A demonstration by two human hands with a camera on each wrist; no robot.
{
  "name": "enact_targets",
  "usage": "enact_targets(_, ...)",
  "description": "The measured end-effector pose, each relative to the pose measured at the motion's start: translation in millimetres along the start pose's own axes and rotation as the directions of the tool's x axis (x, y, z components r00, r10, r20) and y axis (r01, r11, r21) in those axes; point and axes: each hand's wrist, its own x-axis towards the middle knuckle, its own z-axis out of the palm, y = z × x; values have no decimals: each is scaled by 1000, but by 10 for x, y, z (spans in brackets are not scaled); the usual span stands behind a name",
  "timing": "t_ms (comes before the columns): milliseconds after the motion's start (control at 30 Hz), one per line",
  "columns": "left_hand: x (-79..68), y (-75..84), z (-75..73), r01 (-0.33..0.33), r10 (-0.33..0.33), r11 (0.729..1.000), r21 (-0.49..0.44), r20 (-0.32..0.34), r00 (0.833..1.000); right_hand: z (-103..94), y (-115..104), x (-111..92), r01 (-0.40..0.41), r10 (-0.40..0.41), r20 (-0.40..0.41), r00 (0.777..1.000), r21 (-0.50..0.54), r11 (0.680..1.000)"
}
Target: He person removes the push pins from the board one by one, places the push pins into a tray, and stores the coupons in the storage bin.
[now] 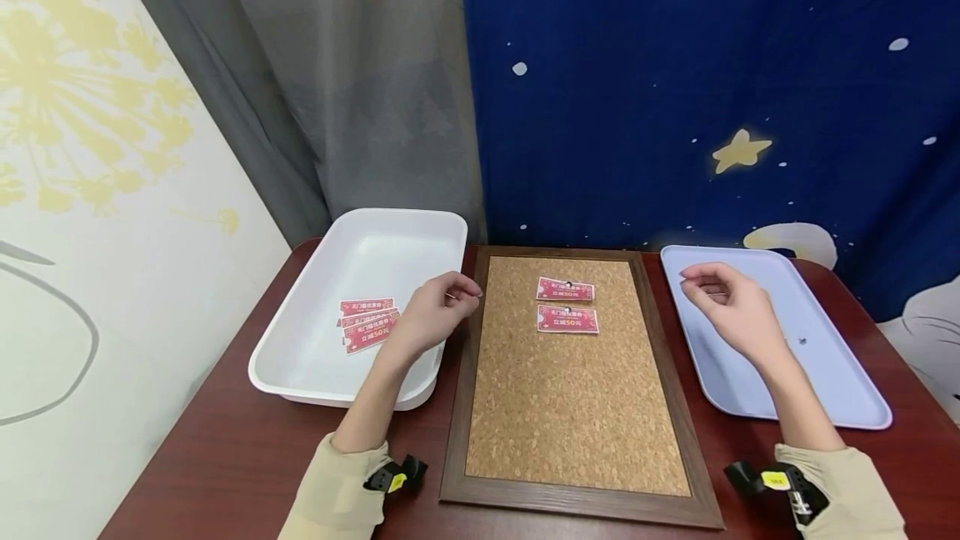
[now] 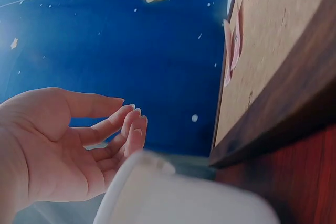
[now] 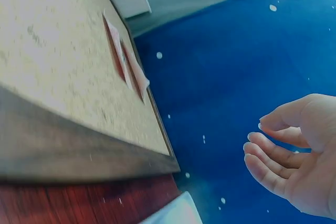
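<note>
My left hand (image 1: 437,312) hovers above the right rim of a white bin (image 1: 300,357), its fingers loosely bent and empty. Inside that bin lie a few overlapping red coupons (image 1: 367,332), partly behind the left hand. Over the blue tray (image 1: 757,394) hangs my right hand (image 3: 310,156), fingers gently curved with nothing between them. On the cork board (image 1: 570,415) two more red coupons are fixed one above the other, the upper coupon (image 1: 555,292) and the lower coupon (image 1: 581,322), each with a small dark pin at its top edge.
A tiny metallic piece (image 1: 802,341) sits on the blue tray beside the right wrist. The board's brown wooden frame (image 1: 585,504) lies between bin and tray on a dark red table (image 1: 195,457). Behind hang grey and blue star-patterned curtains (image 1: 600,107).
</note>
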Motion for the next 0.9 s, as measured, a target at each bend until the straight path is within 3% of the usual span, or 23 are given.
enact_targets(233,81,93,204,-25,26,999,-21,28,999,168,-126,50,8,-9,15,1000,50,999)
enact_targets(467,232,106,390,-6,9,999,-54,66,998,353,-246,118,22,-26,41,999,107,994)
enact_targets(767,404,56,586,49,-49,999,2,102,994,604,-361,189,-11,-12,129,992,172,985)
enact_targets(900,458,58,681,54,-56,998,14,115,992,720,-364,220,-28,2,188,982,134,991)
